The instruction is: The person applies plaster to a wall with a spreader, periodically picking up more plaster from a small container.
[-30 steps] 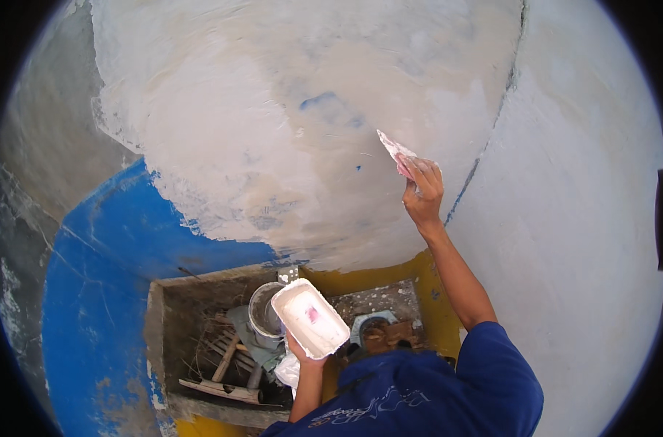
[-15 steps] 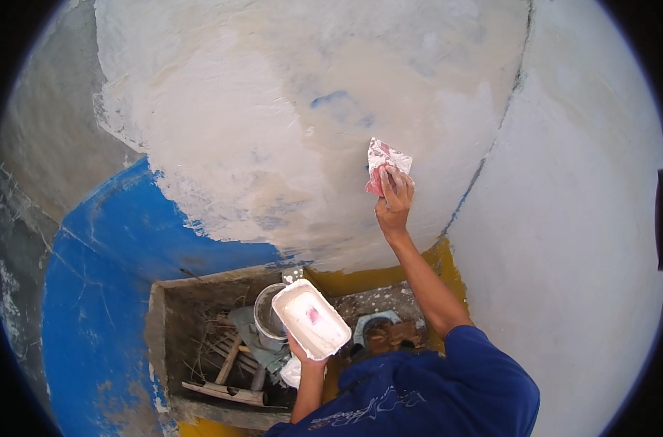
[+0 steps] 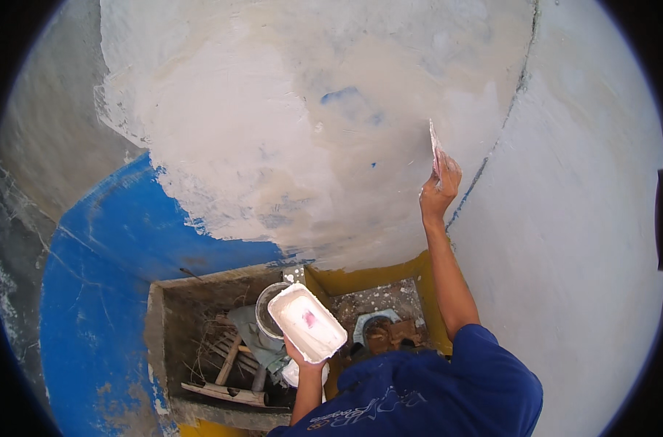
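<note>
My right hand (image 3: 442, 186) grips a thin putty scraper (image 3: 436, 151), turned edge-on against the wall, its red and white face mostly hidden. White filler coats the blade. Low in the middle, my left hand (image 3: 307, 357) holds a white rectangular tub (image 3: 335, 348) from beneath, tilted so its inside shows. White paste lines the tub, with a pinkish-red patch near its centre. Before me rises the wall (image 3: 222, 138), spread with white and beige filler. Small blue patches (image 3: 342, 95) still show through near the scraper.
Below the wall is a concrete basin (image 3: 157, 320) holding sticks, split bamboo (image 3: 226, 395), a grey cloth and a bucket (image 3: 264, 309). A squat toilet (image 3: 361, 328) lies right of it. Blue paint (image 3: 106, 255) covers the lower left wall; a pale wall (image 3: 565, 255) stands right.
My right hand has moved right across the wall with the scraper, which has turned from showing its face to edge-on. The tub has shifted slightly left and down.
</note>
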Tool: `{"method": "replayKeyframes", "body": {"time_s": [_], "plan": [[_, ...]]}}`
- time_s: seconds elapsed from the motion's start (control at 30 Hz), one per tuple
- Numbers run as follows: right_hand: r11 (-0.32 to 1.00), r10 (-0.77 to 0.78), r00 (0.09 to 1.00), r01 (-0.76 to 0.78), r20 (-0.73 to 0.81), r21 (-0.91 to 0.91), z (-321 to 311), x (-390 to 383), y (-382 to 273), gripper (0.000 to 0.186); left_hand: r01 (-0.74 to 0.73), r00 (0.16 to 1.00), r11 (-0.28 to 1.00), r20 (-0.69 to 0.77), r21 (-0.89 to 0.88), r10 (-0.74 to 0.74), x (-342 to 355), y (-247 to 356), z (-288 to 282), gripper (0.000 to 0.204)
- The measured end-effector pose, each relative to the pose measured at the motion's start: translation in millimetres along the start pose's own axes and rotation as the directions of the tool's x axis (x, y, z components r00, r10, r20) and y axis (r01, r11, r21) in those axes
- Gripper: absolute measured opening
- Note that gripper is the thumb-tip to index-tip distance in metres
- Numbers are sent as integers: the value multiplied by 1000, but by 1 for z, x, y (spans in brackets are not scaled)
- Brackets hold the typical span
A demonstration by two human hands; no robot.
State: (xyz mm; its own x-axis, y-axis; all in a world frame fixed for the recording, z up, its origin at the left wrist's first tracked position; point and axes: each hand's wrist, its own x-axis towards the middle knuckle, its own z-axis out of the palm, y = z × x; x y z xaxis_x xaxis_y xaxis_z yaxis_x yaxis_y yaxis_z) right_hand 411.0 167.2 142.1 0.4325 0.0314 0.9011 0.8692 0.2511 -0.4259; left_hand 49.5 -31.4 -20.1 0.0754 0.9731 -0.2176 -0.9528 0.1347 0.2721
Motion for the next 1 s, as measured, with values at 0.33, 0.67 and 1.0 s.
{"method": "replayKeyframes", "body": {"time_s": [0.33, 0.67, 1.0], "plan": [[978, 6, 942, -75, 335, 193, 0, -51, -40, 59, -19, 998, 999, 58, 41, 16, 0, 2, 6, 68], [988, -152, 935, 135, 321, 74, 5, -19, -41, 59, -4, 999, 1000, 31, -13, 5, -8, 9, -3, 68], [995, -32, 966, 7, 255, 99, 45, -96, -49, 72, 19, 998, 999, 55, 32, -21, -10, 11, -1, 65]]}}
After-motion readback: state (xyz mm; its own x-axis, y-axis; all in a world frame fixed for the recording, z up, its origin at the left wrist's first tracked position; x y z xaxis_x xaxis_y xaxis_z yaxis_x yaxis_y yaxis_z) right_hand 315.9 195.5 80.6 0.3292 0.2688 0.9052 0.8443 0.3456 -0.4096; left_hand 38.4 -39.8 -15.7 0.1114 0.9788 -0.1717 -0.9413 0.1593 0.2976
